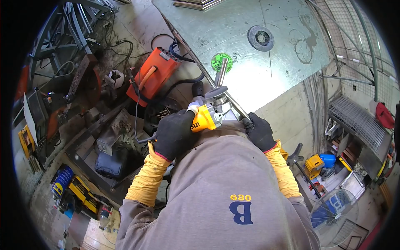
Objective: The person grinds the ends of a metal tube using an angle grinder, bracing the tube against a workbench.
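Both hands wear black gloves. My left hand [174, 134] is wrapped round the body of a yellow angle grinder [204, 118] near the table's front edge. The grinder's grey disc [216, 92] lies against or just over a shiny metal tube piece [223, 75]. My right hand [259, 131] grips the near end of a metal bar [237, 106] that runs up to the disc. Just behind the tube, a green round disc [221, 62] rests on the metal table [250, 79]. Whether the disc touches the metal is hard to tell.
A grey flap disc [261, 38] lies farther back on the table. An orange machine [153, 76] with cables stands to the left. Metal profiles [200, 3] lie at the far edge. On the right are a grated stand [356, 121] and a fan [334, 213].
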Demonstrator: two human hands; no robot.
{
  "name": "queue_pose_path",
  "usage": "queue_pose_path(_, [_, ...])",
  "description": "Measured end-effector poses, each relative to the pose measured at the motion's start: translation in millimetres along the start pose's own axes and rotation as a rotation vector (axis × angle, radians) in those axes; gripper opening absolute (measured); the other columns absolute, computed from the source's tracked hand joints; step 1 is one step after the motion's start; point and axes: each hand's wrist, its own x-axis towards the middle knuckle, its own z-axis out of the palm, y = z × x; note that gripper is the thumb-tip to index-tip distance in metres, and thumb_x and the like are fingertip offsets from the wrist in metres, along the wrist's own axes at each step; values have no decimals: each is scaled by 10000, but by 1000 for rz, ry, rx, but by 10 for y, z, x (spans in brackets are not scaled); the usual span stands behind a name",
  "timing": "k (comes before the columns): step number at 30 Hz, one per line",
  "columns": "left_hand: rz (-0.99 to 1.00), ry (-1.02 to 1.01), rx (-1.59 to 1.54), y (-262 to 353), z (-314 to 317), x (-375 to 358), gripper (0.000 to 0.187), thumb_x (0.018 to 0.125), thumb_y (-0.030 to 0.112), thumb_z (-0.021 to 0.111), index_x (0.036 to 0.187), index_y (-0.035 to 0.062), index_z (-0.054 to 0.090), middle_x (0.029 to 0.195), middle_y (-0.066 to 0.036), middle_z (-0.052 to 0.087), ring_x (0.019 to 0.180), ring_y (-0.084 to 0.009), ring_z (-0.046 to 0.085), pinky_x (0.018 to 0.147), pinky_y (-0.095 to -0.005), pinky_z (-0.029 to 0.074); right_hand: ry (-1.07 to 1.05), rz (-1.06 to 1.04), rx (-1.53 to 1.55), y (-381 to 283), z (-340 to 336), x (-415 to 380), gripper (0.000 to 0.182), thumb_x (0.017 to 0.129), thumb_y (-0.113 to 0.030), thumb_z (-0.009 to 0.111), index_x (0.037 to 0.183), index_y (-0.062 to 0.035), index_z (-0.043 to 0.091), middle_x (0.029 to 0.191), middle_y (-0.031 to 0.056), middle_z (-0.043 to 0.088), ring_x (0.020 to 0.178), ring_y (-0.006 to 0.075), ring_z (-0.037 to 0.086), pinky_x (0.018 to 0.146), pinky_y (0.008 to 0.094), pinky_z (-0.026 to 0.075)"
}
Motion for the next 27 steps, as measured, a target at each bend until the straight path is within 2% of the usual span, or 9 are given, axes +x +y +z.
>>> queue_pose_path(2, [-52, -73, -20, 158, -121, 80, 572, 852, 274, 857, 1343, 11, 729, 1066, -207, 802, 956, -378, 790, 803, -466, 611, 8, -7, 8, -20, -7, 0, 230, 1115, -347, 654, 1186, -161, 769, 923, 203, 764, 861, 464, 738, 726, 554, 566])
queue_pose_path(6, [-17, -17, -51, 272, -122, 195, 568, 848, 265, 846, 1335, -3, 725, 1059, -206, 800, 954, -386, 787, 804, -476, 611, 67, -35, -20, -90, -26, -32, 214, 1107, -345, 657, 1191, -195, 783, 908, 200, 767, 850, 461, 748, 720, 558, 567])
queue_pose_path(9, [-30, -8, -69, 304, -125, 270, 552, 852, 260, 835, 1325, 0, 723, 1059, -205, 799, 959, -390, 786, 808, -480, 611, 33, -22, 20, -34, 14, -9, 197, 1091, -330, 667, 1192, -214, 790, 902, 201, 768, 844, 462, 750, 719, 557, 566])
queue_pose_path(22, [-54, -19, -51, 196, -47, 86, 586, 845, 298, 872, 1343, 27, 723, 1066, -195, 800, 955, -385, 788, 821, -467, 613, 39, -21, 8, -81, -17, -16, 195, 1107, -324, 648, 1186, -212, 787, 910, 207, 766, 842, 458, 747, 718, 557, 560])
queue_pose_path(27, [-54, -38, -42, -11, 120, -69, 600, 842, 320, 890, 1349, 44, 725, 1089, -195, 801, 955, -386, 788, 826, -464, 614, -2, -5, 39, -82, -25, -13, 236, 1119, -352, 650, 1185, -164, 776, 939, 217, 764, 894, 456, 743, 751, 552, 560])
